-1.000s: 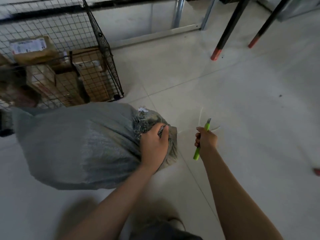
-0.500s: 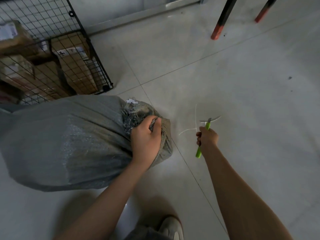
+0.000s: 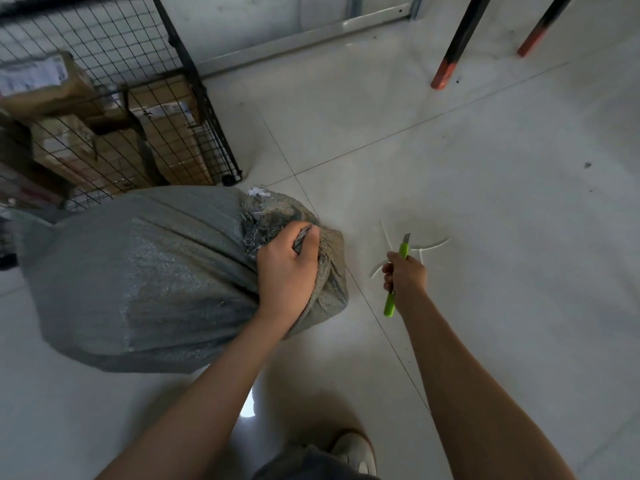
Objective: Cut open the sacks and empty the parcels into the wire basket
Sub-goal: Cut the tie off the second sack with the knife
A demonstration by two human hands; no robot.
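A full grey woven sack (image 3: 145, 278) lies on its side on the floor, its frayed mouth toward the right. My left hand (image 3: 287, 268) grips the bunched fabric at that mouth. My right hand (image 3: 405, 277) is to the right of the sack, apart from it, and holds a green utility knife (image 3: 394, 282) with the blade pointing up. The black wire basket (image 3: 194, 84) stands behind the sack at the upper left, with several cardboard parcels (image 3: 162, 133) inside it.
White cut plastic ties (image 3: 433, 244) lie on the tiled floor just beyond my right hand. Two black legs with red feet (image 3: 445, 72) stand at the upper right. A metal rail (image 3: 311, 36) runs along the wall. My shoe (image 3: 353, 452) is at the bottom.
The view has shifted slightly, so the basket sits a little differently in the frame. My left hand keeps its grip on the sack's mouth, and my right hand still holds the knife beside it.
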